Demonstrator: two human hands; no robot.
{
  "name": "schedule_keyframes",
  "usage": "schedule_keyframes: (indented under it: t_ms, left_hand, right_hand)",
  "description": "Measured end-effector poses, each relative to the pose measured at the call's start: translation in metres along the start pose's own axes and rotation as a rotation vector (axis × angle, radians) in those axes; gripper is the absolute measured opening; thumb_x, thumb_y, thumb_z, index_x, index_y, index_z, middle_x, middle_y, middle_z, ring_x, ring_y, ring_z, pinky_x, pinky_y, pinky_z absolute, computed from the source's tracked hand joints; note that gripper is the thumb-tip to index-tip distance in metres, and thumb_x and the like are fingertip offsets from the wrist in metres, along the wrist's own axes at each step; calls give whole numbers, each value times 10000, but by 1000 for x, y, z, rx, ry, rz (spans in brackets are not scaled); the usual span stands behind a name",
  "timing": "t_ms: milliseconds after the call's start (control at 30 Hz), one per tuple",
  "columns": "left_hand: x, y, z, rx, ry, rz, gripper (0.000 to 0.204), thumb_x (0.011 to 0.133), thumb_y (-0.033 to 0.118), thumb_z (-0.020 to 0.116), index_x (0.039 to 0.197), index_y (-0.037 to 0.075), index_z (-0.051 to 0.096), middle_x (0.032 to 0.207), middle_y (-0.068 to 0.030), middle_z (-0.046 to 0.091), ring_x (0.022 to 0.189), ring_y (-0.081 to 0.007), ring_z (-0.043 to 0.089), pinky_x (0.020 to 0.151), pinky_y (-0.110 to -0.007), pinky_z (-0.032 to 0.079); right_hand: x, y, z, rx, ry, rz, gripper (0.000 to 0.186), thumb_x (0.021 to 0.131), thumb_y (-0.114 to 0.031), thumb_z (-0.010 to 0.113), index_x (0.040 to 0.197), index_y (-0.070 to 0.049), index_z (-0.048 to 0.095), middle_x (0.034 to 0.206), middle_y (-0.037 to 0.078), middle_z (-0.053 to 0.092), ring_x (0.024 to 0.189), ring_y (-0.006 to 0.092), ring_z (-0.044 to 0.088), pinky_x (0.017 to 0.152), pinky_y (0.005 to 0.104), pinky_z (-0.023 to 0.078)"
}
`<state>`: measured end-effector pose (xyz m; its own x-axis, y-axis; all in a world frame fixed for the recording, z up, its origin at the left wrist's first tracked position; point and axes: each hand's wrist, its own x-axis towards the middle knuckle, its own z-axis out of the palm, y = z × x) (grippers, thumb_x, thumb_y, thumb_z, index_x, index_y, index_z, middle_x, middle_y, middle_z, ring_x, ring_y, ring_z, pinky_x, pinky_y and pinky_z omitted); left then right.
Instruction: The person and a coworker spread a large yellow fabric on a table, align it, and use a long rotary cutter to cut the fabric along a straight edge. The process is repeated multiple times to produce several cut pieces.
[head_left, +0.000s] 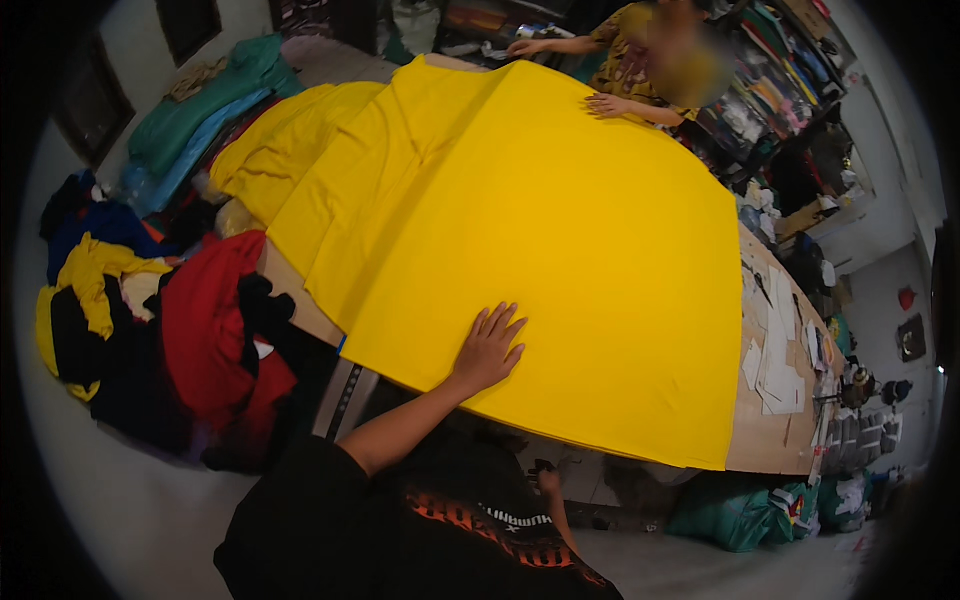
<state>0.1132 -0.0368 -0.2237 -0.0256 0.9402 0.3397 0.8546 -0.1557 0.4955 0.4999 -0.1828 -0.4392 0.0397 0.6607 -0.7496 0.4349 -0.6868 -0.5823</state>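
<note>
A broad sheet of yellow fabric (580, 250) lies smooth over most of the table, and its left part is loosely folded and wrinkled. My left hand (490, 350) rests flat on the fabric near the front edge, fingers spread. Below that edge, close to my body, is my right hand (548, 480). It is small and dim there, and a dark shape beside it cannot be made out. Across the table, a person in a patterned yellow top (640, 60) has one hand (607, 105) on the fabric's far edge and the other hand (527, 47) farther left.
Cut paper pieces (780, 370) lie on the bare wooden table end (750, 440) at right. Piled red cloth (210, 330) and other garments are at left, near green and blue bundles (215, 100). Green sacks (735, 515) sit below the table. Crowded shelves (790, 80) stand behind.
</note>
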Motion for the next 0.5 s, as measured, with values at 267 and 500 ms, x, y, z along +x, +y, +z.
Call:
schedule_keyframes:
  t_ms: [267, 500]
  left_hand:
    - [0, -3, 4, -20, 29, 7, 506, 996, 342, 531, 1427, 80, 508, 1549, -167, 402, 1469, -328, 319, 1216, -507, 216]
    - [5, -10, 9, -16, -7, 23, 499, 996, 342, 535, 1429, 94, 513, 1555, -156, 402, 1466, -330, 331, 1222, -501, 208]
  right_hand:
    - [-29, 69, -1, -332, 39, -195, 364, 989, -176, 483, 1256, 21, 629, 1119, 227, 696, 971, 354, 695, 815, 433, 531]
    - [2, 102, 10, -195, 60, -26, 353, 931, -153, 518, 1167, 63, 667, 1053, 193, 730, 936, 252, 684, 842, 377, 527]
